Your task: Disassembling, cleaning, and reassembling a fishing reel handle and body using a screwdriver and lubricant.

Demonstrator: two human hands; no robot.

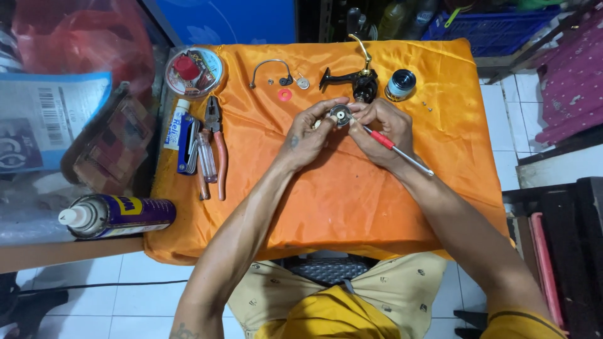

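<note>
I hold a small round metal reel part (342, 115) between both hands above the orange cloth (326, 194). My left hand (308, 135) pinches its left edge. My right hand (383, 129) closes on its right edge and on a red-handled screwdriver (396, 149). Just beyond the grip lies the black reel body (358, 80); pliers (217, 144) lie well left.

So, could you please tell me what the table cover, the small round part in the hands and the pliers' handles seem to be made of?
The table cover looks like thin satin-like orange fabric: it shines and wrinkles. The small round part, held between the left hand and the right hand, seems to be metal, grey and glinting, though it is too small to be sure. The pliers have handles that look like orange-red plastic or rubber sleeves, smooth and dull.
</note>
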